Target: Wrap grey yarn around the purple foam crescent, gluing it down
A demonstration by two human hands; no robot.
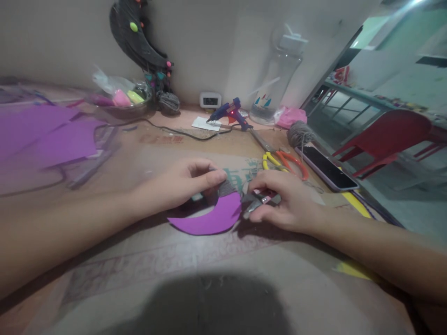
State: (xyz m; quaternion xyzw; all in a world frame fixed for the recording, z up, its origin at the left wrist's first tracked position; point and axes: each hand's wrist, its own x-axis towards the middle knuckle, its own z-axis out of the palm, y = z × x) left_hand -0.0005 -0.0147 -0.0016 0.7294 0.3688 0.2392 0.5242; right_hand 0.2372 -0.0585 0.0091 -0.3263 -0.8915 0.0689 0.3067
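A purple crescent cutout (pixel 213 217) has grey yarn (pixel 226 187) wound around its upper end. My left hand (pixel 195 179) pinches that wrapped end between thumb and fingers, while the bare purple tip points left, just over the table. Close to the crescent's right side, my right hand (pixel 286 200) is closed on a small metal clipper (pixel 256 204) with pinkish parts; its exact shape is partly hidden by the fingers. Scissors with orange handles (pixel 293 165) and a yellow-handled tool (pixel 274 160) lie just beyond my right hand.
A blue glue gun (pixel 228 113) with a lit red light stands behind, its cord running left. Purple sheets (pixel 52 135) lie at left. A phone (pixel 328 167) and yarn ball (pixel 300 134) are at right. A glass bottle (pixel 275 83) and a bowl (pixel 122 109) stand along the wall.
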